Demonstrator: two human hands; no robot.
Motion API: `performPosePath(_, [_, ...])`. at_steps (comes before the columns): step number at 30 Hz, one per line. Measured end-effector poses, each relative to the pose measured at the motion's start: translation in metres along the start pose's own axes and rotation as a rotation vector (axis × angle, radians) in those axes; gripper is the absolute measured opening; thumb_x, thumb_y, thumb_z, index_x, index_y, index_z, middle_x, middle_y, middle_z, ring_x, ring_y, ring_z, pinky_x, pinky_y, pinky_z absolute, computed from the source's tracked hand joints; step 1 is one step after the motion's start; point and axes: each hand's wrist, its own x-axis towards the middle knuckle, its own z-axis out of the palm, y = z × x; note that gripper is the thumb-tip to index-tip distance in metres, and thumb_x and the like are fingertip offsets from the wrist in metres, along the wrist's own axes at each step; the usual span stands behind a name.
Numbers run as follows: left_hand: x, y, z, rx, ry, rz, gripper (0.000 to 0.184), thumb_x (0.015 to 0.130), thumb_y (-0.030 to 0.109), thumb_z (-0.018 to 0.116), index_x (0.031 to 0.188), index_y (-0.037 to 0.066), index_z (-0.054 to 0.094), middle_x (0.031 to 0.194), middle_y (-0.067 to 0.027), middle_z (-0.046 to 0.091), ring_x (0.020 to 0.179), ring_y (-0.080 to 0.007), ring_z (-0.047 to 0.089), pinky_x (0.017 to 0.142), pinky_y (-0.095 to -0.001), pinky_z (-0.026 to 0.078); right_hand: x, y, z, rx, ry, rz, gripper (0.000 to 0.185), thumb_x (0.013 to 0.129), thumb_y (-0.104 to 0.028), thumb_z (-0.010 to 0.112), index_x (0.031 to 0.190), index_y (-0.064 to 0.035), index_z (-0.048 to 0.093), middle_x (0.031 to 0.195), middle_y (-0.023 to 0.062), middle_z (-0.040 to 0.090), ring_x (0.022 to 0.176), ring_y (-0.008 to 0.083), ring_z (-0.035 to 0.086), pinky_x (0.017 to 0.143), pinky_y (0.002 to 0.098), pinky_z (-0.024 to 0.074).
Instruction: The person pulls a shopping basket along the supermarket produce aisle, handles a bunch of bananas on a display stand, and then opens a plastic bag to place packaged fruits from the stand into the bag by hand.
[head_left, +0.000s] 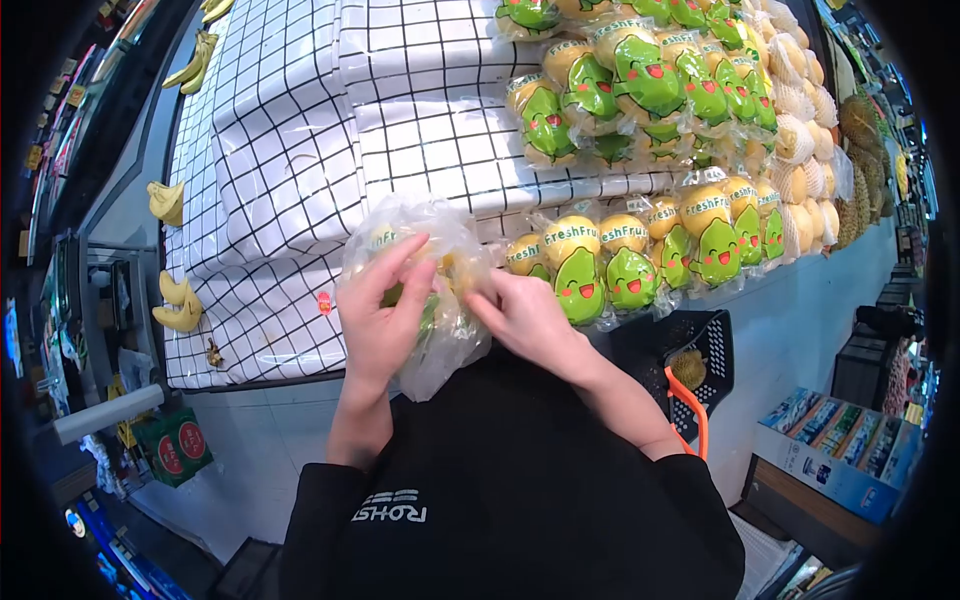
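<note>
A clear plastic bag (440, 350) with yellow fruit and green printing inside is held in front of my chest, over the near edge of the checkered cloth (420, 150). My left hand (385, 310) lies against the bag's left side, thumb and fingers apart. On the right side of the bag, my right hand (525, 315) has its fingers bent together at the plastic; what they pinch is too small to make out. Just right of it stand bagged fruits (577, 270) with green cartoon prints.
More bagged fruits (650, 75) are stacked at the back, beside fruits in foam nets (795, 140). Bananas (180, 305) lie along the left edge. A black basket (715, 350) with an orange handle (690, 405) stands below the table at the right.
</note>
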Motion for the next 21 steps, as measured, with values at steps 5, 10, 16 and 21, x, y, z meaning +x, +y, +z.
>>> performPosePath(5, [-0.024, -0.015, -0.008, 0.293, 0.049, 0.221, 0.032, 0.082, 0.000, 0.071, 0.114, -0.002, 0.066, 0.091, -0.0150, 0.068, 0.090, -0.0285, 0.065, 0.093, -0.0376, 0.047, 0.002, -0.016, -0.026, 0.654, 0.056, 0.163, 0.028, 0.101, -0.021, 0.052, 0.090, 0.0007, 0.067, 0.063, 0.0016, 0.057, 0.058, 0.0067, 0.055, 0.054, 0.0258, 0.0460])
performPosePath(10, [-0.032, -0.024, 0.006, 0.329, 0.203, 0.113, 0.037, 0.084, 0.002, 0.068, 0.120, -0.005, 0.062, 0.128, -0.0216, 0.059, 0.122, -0.0392, 0.053, 0.105, -0.0443, 0.040, 0.012, -0.033, -0.042, 0.871, 0.051, 0.063, 0.028, 0.103, -0.020, 0.050, 0.091, -0.0003, 0.066, 0.070, -0.0020, 0.058, 0.059, 0.0037, 0.053, 0.053, 0.0209, 0.0443])
performPosePath(16, [-0.015, -0.013, -0.003, 0.517, -0.380, 0.396, 0.040, 0.081, 0.007, 0.065, 0.120, -0.002, 0.063, 0.133, -0.0232, 0.055, 0.128, -0.0401, 0.049, 0.104, -0.0548, 0.038, 0.022, -0.066, -0.031, 0.900, 0.044, -0.089, 0.033, 0.103, -0.024, 0.052, 0.090, 0.0007, 0.068, 0.063, -0.0043, 0.058, 0.056, 0.0028, 0.049, 0.050, 0.0216, 0.0400])
performPosePath(21, [-0.013, -0.025, 0.014, 0.498, -0.297, 0.358, 0.041, 0.080, 0.011, 0.064, 0.119, -0.001, 0.063, 0.135, -0.0245, 0.052, 0.132, -0.0415, 0.045, 0.107, -0.0586, 0.032, 0.030, -0.060, -0.037, 0.805, 0.038, -0.108, 0.035, 0.101, -0.026, 0.055, 0.084, 0.0019, 0.068, 0.061, 0.0022, 0.059, 0.056, 0.0048, 0.050, 0.049, 0.0257, 0.0388])
